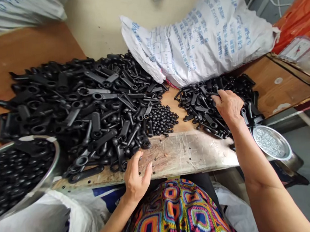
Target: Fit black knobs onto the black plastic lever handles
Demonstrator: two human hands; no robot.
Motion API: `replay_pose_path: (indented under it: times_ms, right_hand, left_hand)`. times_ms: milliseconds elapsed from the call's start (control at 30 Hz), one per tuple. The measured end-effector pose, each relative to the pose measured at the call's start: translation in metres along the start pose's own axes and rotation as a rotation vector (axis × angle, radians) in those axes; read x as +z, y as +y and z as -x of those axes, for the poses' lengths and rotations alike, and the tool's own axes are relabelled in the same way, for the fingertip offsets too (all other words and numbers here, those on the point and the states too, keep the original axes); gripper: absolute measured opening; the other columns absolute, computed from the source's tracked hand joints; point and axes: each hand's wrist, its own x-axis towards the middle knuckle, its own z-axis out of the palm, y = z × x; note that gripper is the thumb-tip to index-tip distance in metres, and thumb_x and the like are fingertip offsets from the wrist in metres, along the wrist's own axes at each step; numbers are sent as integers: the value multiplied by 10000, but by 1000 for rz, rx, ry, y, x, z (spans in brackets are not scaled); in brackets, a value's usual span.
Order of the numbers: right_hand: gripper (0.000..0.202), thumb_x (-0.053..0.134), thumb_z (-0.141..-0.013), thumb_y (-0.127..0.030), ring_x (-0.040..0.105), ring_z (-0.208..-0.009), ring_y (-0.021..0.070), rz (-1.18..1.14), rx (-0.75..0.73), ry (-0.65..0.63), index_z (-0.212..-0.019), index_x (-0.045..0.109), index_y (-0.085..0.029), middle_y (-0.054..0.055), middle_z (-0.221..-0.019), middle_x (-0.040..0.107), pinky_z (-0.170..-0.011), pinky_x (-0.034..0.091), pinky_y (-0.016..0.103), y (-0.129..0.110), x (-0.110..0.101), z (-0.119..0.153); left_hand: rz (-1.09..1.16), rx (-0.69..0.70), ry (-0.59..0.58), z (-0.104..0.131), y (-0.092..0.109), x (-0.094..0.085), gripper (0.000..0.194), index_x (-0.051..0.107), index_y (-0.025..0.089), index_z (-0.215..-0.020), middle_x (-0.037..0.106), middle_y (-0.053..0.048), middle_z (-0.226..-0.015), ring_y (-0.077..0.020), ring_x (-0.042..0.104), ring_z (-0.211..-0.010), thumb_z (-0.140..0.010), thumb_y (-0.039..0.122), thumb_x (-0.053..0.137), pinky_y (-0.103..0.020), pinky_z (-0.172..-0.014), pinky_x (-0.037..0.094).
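My right hand (230,104) is over the smaller right-hand heap of black crank handles (200,107), its thumb and fingers closed on one black crank handle there. The hand covers most of that handle. At the front edge of the table, my left hand (137,176) is open, thumb and forefinger apart, with nothing visible in it. Just beyond its fingertips lies a much larger heap of black crank handles (96,126), each with a ringed end. A cluster of small round black knobs (164,119) lies between the two heaps.
A printed white sack (203,38) leans at the back over both heaps. A metal bowl (287,153) of small shiny metal pieces sits at right. At lower left a large metal basin (55,158) holds black knobs. A wooden box (284,86) borders the table's right side.
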Motion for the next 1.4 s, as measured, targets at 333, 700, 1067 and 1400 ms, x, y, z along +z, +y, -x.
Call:
replay_pose_path:
  times_ms: [333, 700, 1067, 1400]
  right_hand:
    - [201, 482, -848, -242, 553, -668, 176, -431, -557, -509, -726, 635, -195, 39, -696, 629, -579, 340, 264, -130, 24, 54]
    - [189, 422, -894, -207, 533, -711, 150, -629, -750, -527, -793, 579, -175, 39, -736, 595, -616, 340, 244, -221, 8, 82]
    - [162, 473, -861, -185, 474, -668, 154, -525, -954, -486, -724, 557, -176, 29, -694, 563, -590, 291, 270, -278, -13, 79]
    - [150, 485, -827, -100, 414, -1046, 297, -372, -1145, -251, -761, 619, -112, 153, -1086, 540, -780, 391, 380, -290, -13, 90]
  left_hand:
    - [45, -38, 212, 6, -16, 0, 495, 396, 117, -1271, 564, -162, -1129, -244, 547, -1055, -796, 136, 533, -388, -884, 474]
    - [165, -18, 286, 23, -23, 3, 534, 323, 102, -1323, 509, -208, -1187, -290, 500, -1132, -804, 110, 451, -477, -900, 466]
    - [40, 213, 190, 10, -12, -9, 363, 538, 133, -1073, 661, -129, -907, -229, 622, -901, -726, 90, 441, -396, -788, 515]
    - [70, 229, 165, 10, -9, -12, 328, 556, 139, -1035, 665, -98, -813, -198, 634, -784, -742, 84, 420, -342, -691, 525]
